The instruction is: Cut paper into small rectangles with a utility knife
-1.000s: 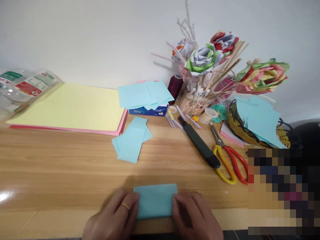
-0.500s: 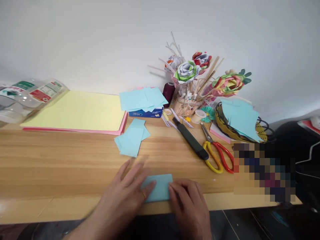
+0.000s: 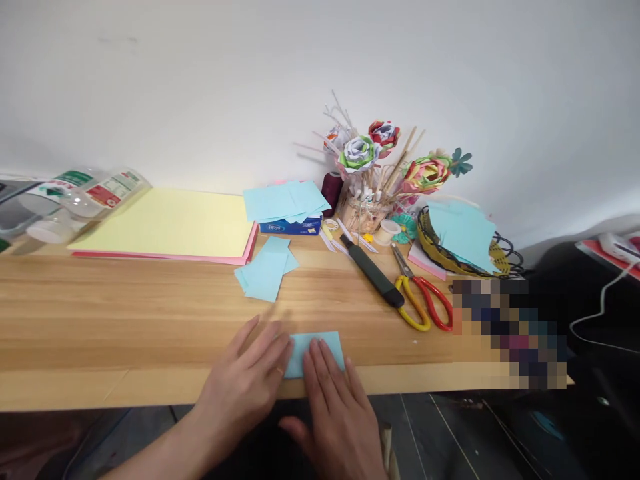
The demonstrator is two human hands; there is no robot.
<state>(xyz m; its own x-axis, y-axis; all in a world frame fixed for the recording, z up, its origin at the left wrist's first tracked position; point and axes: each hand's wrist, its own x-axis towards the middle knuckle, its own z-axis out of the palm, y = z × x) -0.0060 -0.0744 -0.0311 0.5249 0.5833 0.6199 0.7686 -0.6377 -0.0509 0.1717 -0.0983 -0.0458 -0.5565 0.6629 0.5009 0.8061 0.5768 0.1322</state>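
Observation:
A folded light-blue sheet of paper (image 3: 297,357) lies flat near the front edge of the wooden table. My right hand (image 3: 337,407) rests on it, fingers stretched out flat over its right half and thumb out to the left. On the paper's left end is my left hand (image 3: 250,370), its fingers extended and fingertips at the sheet; its thumb is hidden. Beyond my left hand, several loose light-blue paper pieces (image 3: 269,272) overlap on the table (image 3: 165,333).
To the right lie a dark green cutter (image 3: 373,272) and scissors (image 3: 417,293) with yellow and red handles. Behind stand a pot of paper flowers (image 3: 365,212), a blue box (image 3: 290,225) and a basket (image 3: 427,243). Yellow sheets (image 3: 170,223) and plastic bottles (image 3: 105,193) are at left.
My right hand has gone from pinching the paper's right edge to lying flat on top of it. My left thumb has left the paper's top. The view has shifted slightly.

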